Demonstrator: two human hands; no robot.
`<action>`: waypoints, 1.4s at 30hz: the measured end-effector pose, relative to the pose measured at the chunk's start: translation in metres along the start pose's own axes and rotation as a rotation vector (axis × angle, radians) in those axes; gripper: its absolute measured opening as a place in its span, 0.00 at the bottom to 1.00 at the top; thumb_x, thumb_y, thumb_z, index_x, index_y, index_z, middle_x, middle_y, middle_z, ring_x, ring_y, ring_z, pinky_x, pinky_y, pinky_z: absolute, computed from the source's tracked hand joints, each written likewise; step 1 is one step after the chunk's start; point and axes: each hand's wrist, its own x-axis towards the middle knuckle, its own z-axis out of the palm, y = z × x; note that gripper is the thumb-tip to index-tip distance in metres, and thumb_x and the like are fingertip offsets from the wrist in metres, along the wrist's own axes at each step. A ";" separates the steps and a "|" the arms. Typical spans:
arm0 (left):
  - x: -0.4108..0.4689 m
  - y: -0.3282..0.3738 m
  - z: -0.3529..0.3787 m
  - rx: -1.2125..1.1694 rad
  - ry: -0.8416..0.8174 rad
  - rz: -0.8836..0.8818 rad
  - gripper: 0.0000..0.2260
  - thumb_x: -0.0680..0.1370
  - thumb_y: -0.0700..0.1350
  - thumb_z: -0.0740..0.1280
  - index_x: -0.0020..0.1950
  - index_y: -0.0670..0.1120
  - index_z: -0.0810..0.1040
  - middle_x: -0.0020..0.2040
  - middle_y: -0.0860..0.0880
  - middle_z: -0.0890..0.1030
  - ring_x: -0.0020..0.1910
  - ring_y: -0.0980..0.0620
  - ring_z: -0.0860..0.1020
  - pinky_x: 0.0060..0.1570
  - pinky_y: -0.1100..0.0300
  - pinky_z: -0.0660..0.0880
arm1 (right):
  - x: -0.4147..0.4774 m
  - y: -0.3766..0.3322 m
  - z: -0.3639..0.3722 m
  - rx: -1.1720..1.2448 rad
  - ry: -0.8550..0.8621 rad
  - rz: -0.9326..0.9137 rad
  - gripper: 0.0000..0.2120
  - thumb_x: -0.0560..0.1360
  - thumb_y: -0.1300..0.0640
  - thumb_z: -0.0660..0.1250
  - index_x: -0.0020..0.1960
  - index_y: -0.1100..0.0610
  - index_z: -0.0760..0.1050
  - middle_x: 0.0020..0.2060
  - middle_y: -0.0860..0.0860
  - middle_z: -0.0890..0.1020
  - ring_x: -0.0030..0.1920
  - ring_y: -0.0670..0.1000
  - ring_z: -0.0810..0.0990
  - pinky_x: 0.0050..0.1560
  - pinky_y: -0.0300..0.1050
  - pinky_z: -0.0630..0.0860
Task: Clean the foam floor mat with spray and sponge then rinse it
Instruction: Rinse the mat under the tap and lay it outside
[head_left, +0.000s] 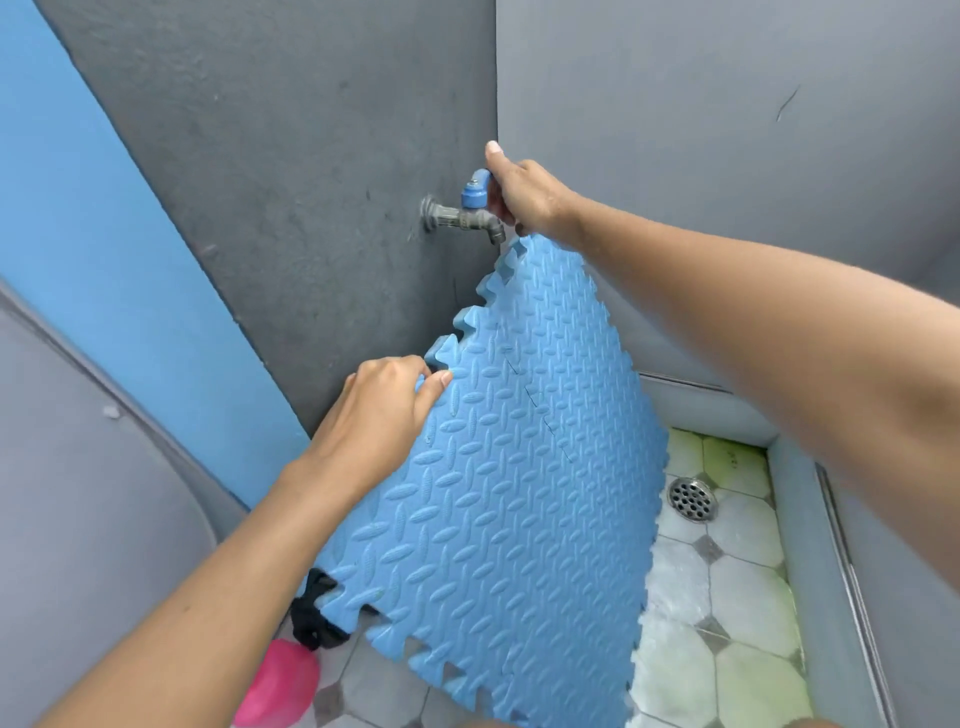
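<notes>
The blue foam mat stands tilted on its edge under the wall tap, its top corner just below the spout and its lower edge down near the tiled floor. The left hand is pinched shut on the toothed edge, thumb on the patterned face and fingers curled behind. The right hand is closed around the tap's blue handle.

The mat looks light and bendy, so I'd guess one hand can carry it, though it will likely sag and flop once water lands on it. Wet foam may turn slick, and the jigsaw teeth seem a fair place to grip since the fingers can hook into the notches. A faint cut line runs across the face, so it may fold or tear there.

No water shows at the spout. No sponge or spray bottle is visible. A pink thing and something black sit half hidden behind the mat's lower corner; I can't tell what they are. The drain is clear of the mat
</notes>
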 end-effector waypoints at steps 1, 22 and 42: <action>0.001 0.003 -0.005 0.011 0.005 0.034 0.21 0.85 0.56 0.59 0.49 0.40 0.80 0.38 0.50 0.76 0.44 0.43 0.77 0.43 0.53 0.67 | -0.006 0.005 -0.004 0.046 -0.037 -0.010 0.22 0.83 0.45 0.53 0.37 0.53 0.74 0.36 0.48 0.78 0.37 0.48 0.74 0.39 0.40 0.69; -0.093 0.077 -0.133 0.097 -0.728 -0.371 0.15 0.77 0.56 0.74 0.59 0.50 0.83 0.51 0.44 0.85 0.53 0.39 0.82 0.49 0.50 0.76 | -0.215 -0.021 -0.095 -0.873 -0.692 0.078 0.08 0.71 0.58 0.72 0.49 0.49 0.82 0.47 0.50 0.83 0.52 0.55 0.81 0.69 0.48 0.61; -0.560 0.137 -0.411 -0.068 -0.042 -1.519 0.08 0.73 0.46 0.79 0.49 0.52 0.85 0.41 0.56 0.82 0.40 0.48 0.82 0.40 0.55 0.74 | -0.296 -0.348 0.115 -0.717 -1.247 -0.677 0.13 0.72 0.58 0.76 0.56 0.52 0.84 0.49 0.52 0.85 0.51 0.57 0.82 0.49 0.49 0.75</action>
